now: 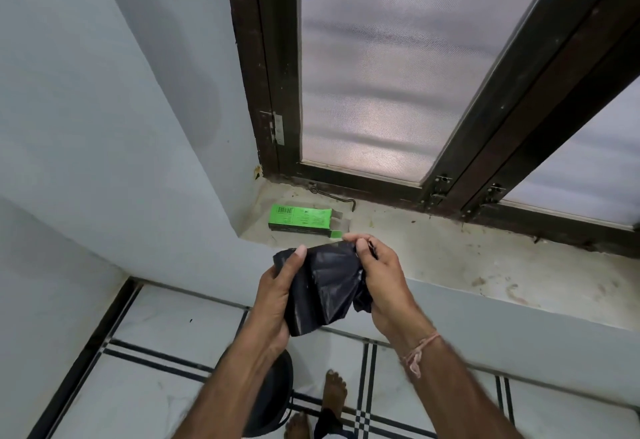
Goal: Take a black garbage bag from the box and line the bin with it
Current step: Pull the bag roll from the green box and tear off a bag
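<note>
A crumpled, folded black garbage bag (pixel 323 286) hangs in the air in front of the window sill, held by both hands. My left hand (pixel 277 300) grips its left side with the thumb on top. My right hand (pixel 379 276) pinches its upper right edge. The green box (pixel 299 220) lies on its side at the left end of the sill (pixel 450 258), its flap end open toward the right. A dark round bin (pixel 275 393) stands on the floor below, mostly hidden behind my left forearm.
A dark-framed window (pixel 381 75) with frosted panes rises behind the sill; a metal hook latch (pixel 332 196) lies by the frame. A pale wall corner juts out on the left. My bare feet (pixel 332 393) stand on white tiles with black lines beside the bin.
</note>
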Motion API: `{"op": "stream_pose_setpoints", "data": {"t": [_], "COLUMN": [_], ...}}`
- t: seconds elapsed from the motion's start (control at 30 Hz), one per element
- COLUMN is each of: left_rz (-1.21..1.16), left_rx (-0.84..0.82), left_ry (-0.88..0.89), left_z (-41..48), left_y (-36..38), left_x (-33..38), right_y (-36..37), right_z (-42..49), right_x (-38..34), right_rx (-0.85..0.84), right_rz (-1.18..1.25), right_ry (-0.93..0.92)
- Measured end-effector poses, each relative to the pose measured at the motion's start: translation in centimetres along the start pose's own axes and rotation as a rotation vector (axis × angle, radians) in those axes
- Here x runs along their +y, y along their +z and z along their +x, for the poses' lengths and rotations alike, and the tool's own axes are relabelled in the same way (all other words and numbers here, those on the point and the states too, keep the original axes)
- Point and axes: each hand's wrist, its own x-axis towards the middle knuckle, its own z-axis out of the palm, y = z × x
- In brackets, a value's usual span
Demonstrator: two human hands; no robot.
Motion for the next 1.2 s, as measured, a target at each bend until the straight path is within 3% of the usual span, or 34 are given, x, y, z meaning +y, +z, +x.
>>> {"op": "stream_pose_setpoints", "data": {"t": [0.13,0.2,0.37,0.57,0.67,0.73,0.9,1.03,1.2], "left_rz": [0.013,0.013,0.034,0.029,0.043,0.051,0.044,0.025,0.031], "left_rx": [-0.019,-0.02,0.026,-0.001,-0.022,-0.02,0.013,0.033,0.013], "left_ry": [0.004,0.002,0.012,0.0,0.0,0.003,-0.004,-0.015,-0.006], "left_z": [0.0,0.1,0.5,0.3,0.2,0.2,0.3,0.2,-0.2], "left_y": [0.1,0.1,-0.5,-0.5,-0.3,-0.4,-0.5,-0.5,-0.2], "left_x": [-0.3,-0.3,-0.2,-0.6,-0.6,-0.7,-0.8,-0.8,-0.9], "right_y": [0.2,0.4,0.2,0.0,0.0,-0.1,-0.1,0.1,0.0], "right_z": [-0.6,-0.3,-0.2,-0.1,-0.2,0.1,0.1,0.1,-0.7], "right_x": [-0.5,-0.1,0.2,-0.1,0.0,0.6,0.8,0.4,-0.1], "right_rx": [-0.144,-0.1,0.004,-0.055,-0.162,-0.136,-0.034,0.003,-0.182], "right_rz": [-0.218,-0.296,-0.033,-0.033,-0.24,-0.336,-0.082,-0.025,-0.173], "right_ry": [-0.106,-0.105,0.042,-0.012,-0.106,-0.128,-0.014,0.023,-0.066]}}
